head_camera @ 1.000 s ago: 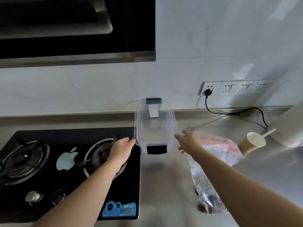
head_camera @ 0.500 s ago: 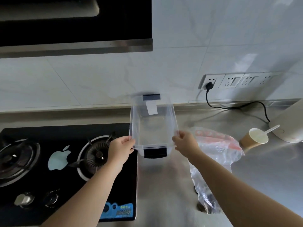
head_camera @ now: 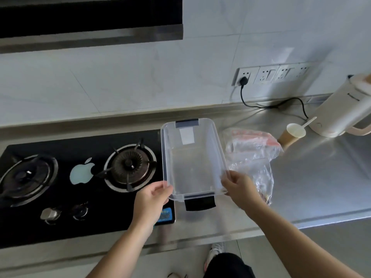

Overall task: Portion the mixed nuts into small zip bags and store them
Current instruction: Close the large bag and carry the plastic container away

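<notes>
Steel counter [head_camera: 313, 183], hob [head_camera: 80, 177] left, tiled wall [head_camera: 200, 67]; floor probably grey.

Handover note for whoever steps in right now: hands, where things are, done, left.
Left hand grips the near-left corner of the clear storage box; right hand grips its near-right corner.
The box looks empty, no lid on, both latches hanging open; whether it rests on the steel counter cannot be told.
Plastic bags, with something dark in the lower end, lie right of the box. Paper cup with a spoon stands beyond them.
Done: box in hand. Nothing visibly portioned.
Left: fill small zip bags, seal, store in box.
</notes>
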